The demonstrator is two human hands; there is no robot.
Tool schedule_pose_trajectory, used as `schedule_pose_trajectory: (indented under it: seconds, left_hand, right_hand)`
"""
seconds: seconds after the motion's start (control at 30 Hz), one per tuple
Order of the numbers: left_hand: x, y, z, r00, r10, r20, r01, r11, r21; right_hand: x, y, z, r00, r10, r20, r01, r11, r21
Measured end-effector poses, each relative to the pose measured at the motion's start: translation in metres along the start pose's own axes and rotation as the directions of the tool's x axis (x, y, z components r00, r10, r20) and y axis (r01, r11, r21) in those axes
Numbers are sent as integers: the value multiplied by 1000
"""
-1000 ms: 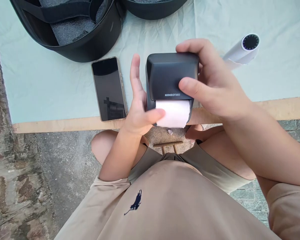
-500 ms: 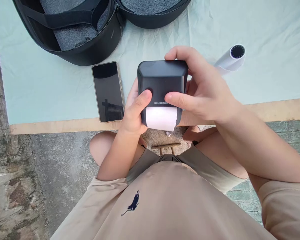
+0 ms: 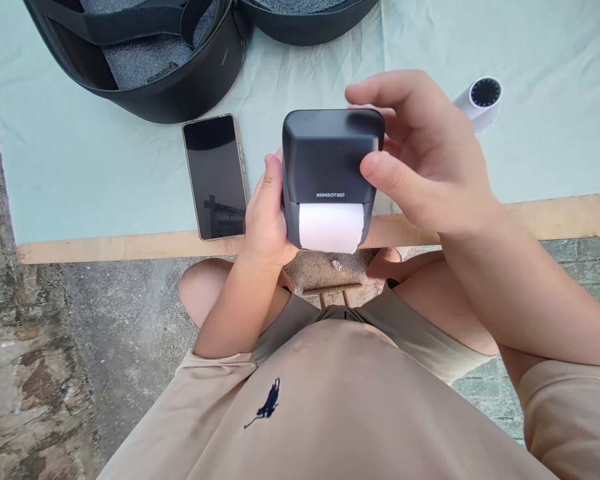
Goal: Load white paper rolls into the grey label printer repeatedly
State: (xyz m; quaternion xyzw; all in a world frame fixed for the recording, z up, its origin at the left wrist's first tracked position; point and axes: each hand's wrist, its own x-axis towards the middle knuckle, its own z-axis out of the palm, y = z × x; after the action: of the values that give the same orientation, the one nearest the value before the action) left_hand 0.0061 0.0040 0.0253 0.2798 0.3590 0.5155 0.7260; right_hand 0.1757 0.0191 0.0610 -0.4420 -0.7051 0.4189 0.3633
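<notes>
A black Niimbot label printer is held just above the table's front edge, its lettered face toward me. A white paper strip with a torn edge sticks out of its lower end. My left hand grips the printer from the left, thumb along its side and the other fingers hidden beneath. On the right, my right hand is open, its fingers spread round the printer's upper right corner. Its thumb tip overlaps the right edge; whether it touches I cannot tell.
A phone lies face up left of the printer. An unzipped black case with grey foam stands at the back left. A white cylindrical object with a dark round end lies beyond my right hand. The table's wooden edge runs in front.
My right hand has loosened from the printer and moved right, its thumb sliding off the front face. The left thumb has shifted from the face to the side. The printer has moved slightly right and up.
</notes>
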Motion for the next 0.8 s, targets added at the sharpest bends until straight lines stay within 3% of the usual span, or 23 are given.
schedule_pose_trajectory:
  seconds: [0.1,0.37,0.5,0.57,0.67,0.8]
  left_hand:
    - [0,-1,0,999,-24,-35,25,999,29]
    - [0,1,0,993,-22,-117,20,1000,-19]
    - [-1,5,3,995,-64,-73,57,994,-96]
    - [-1,7,5,997,-78,-18,75,991,-114]
    - [-2,9,7,999,-19,41,23,995,-97]
    - [-2,8,7,995,-21,97,27,998,-54]
  right_hand:
    - [1,-1,-1,993,-109,54,112,993,-48]
    - [0,-4,-8,979,-115,170,140,980,-141]
    - [1,-10,-14,956,-185,227,238,942,-236]
    - [1,-13,-16,950,-266,161,306,895,-325]
    - [-1,-20,-15,939,-339,-59,284,860,-424]
    - [0,-41,-9,959,-141,-248,11,887,-462]
